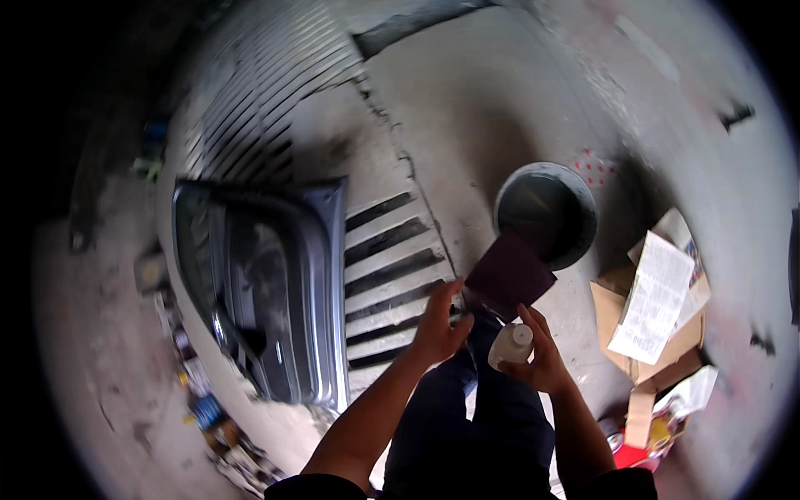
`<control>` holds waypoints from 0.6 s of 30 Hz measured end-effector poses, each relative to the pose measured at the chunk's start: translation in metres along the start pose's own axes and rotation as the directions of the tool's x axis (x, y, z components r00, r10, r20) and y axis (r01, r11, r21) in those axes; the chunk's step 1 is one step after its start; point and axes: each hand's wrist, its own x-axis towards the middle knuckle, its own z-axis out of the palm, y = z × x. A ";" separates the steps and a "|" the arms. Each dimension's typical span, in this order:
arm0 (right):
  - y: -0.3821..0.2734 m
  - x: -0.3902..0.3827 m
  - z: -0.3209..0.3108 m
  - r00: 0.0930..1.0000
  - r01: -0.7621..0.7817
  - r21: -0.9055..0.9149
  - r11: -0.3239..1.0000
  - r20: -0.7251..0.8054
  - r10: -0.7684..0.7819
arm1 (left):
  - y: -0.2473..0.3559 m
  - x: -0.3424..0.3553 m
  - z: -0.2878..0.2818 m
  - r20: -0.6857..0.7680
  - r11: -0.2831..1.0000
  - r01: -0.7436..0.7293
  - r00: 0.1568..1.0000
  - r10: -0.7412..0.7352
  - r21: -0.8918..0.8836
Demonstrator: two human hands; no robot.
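In my right hand [542, 358] is a small whitish plastic bottle [510, 346] with a white cap, its top turned up towards me. A dark maroon square sheet [510, 275] lies just beyond, at the fingertips of that hand; whether it is sandpaper or cloth I cannot tell. The fingers of my left hand [440, 327] are apart, with the index fingertip close to the sheet's left corner. Whether that fingertip touches the sheet is unclear. Behind the sheet stands a round bucket [502, 200] with dark liquid inside, and the sheet overlaps its near rim.
To the left a grey car door [329, 275] lies on the floor beside a slotted drain grate [387, 283]. Opened cardboard [612, 321] and a printed paper sheet [652, 296] are at the right. Assorted cans and containers [208, 410] line the lower left.
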 end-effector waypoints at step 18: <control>-0.049 -0.120 0.123 0.602 0.385 -0.095 0.918 0.780 -0.172 | 0.052 -0.334 0.129 -0.626 0.947 0.265 0.711 -0.320 -0.183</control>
